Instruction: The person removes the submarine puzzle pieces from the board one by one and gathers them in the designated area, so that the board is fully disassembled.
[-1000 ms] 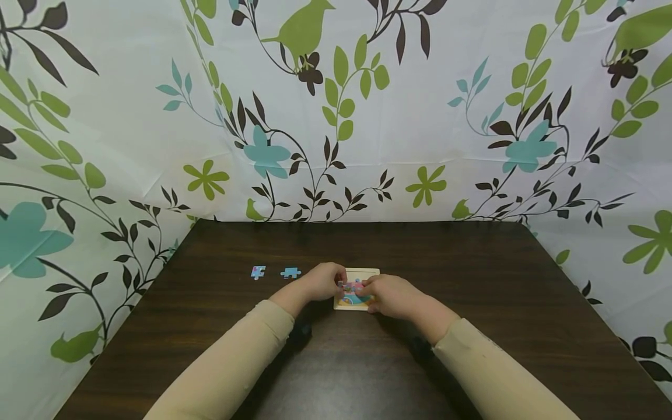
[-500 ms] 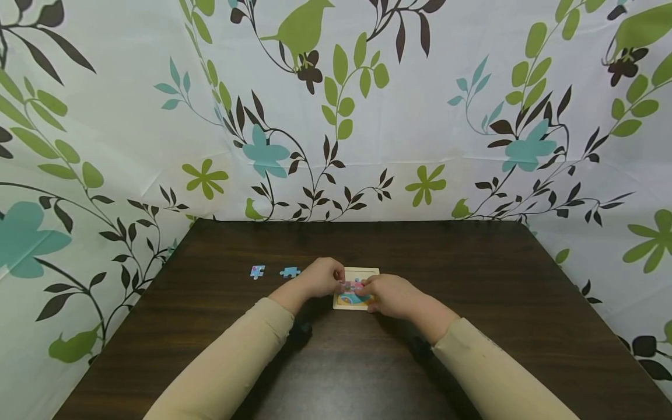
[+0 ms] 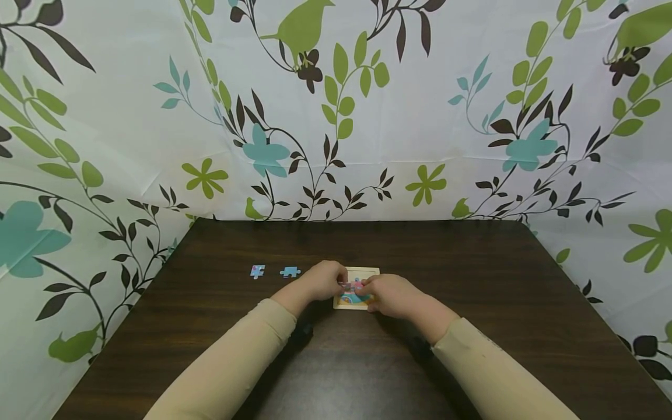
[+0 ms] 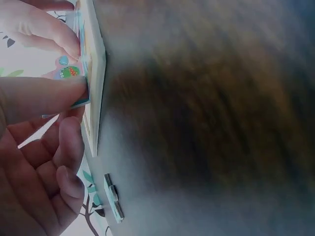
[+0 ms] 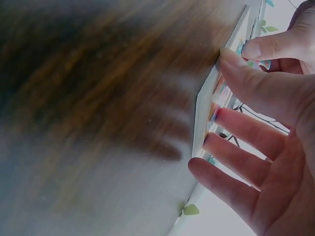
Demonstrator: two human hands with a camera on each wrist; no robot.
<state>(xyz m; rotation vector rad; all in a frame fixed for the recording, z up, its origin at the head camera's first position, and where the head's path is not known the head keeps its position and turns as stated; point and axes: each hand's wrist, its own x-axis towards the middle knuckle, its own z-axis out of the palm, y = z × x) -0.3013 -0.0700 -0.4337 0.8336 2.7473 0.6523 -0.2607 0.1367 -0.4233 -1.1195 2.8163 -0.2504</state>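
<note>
A small wooden puzzle tray (image 3: 363, 269) lies on the dark table, partly filled with a pink, blue and yellow picture. In the left wrist view, the thumb and fingers of my left hand (image 3: 319, 282) pinch a jigsaw piece (image 4: 69, 72) printed with a small green and red figure. This piece is tilted over the left part of the tray. My right hand (image 3: 395, 296) lies at the tray's right side. Its thumb touches the rim and its fairly straight fingers reach onto the tray and puzzle, as the right wrist view shows. Both hands cover parts of the picture.
Two loose blue jigsaw pieces lie left of the tray: one piece (image 3: 290, 272) close to my left wrist, another piece (image 3: 257, 272) farther left. Behind the table (image 3: 446, 251) hangs a white cloth (image 3: 367, 181) printed with leaves and birds.
My left hand rises slightly, then comes down a little to the right over the tray, still pinching the piece. The right hand stays in place.
</note>
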